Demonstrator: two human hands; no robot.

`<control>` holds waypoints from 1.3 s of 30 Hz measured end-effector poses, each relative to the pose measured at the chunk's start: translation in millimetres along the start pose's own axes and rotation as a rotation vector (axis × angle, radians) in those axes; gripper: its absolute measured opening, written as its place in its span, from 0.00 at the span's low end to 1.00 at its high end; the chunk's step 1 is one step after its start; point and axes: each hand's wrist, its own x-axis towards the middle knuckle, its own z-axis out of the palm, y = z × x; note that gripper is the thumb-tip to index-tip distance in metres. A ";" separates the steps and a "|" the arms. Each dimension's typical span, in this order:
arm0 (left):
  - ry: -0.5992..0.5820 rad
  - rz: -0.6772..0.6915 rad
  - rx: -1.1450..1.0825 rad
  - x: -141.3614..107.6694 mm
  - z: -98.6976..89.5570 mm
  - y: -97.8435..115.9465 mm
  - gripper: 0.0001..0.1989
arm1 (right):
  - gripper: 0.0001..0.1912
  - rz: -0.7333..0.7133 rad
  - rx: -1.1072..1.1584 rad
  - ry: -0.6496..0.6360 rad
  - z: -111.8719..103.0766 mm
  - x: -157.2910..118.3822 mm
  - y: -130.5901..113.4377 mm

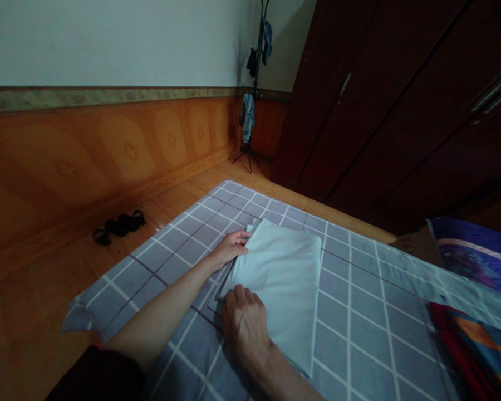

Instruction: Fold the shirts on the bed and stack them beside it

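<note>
A pale, light-blue folded cloth [281, 278] lies flat in several layers on a bed with a grey checked sheet [338, 317]. At the cloth's upper left edge is my left hand [231, 248], its fingers apart and reaching over the edge, with the thumb side near the fabric. My right hand [246, 323] rests at the lower left corner of the cloth, fingers curled down and closed on that edge. Darker layers show along the left side, between the two hands.
Black sandals [119, 225] lie on the tiled floor at the left. A coat rack [259, 50] with garments stands in the corner beside a dark red wardrobe [359, 111]. Colourful fabric [480, 345] lies at the bed's right, with a purple item [476, 250] beyond.
</note>
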 end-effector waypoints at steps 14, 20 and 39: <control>0.312 0.156 0.582 -1.6 4.0 -9.5 0.25 | 0.21 -0.035 -0.028 0.181 -24.3 -91.9 58.7; 0.307 0.130 0.761 -4.6 15.2 -4.4 0.28 | 0.21 0.009 -0.116 0.234 -22.3 -134.1 105.0; 0.114 0.193 1.040 -31.5 50.8 15.7 0.10 | 0.16 -0.042 -0.088 0.311 -56.9 -191.9 126.3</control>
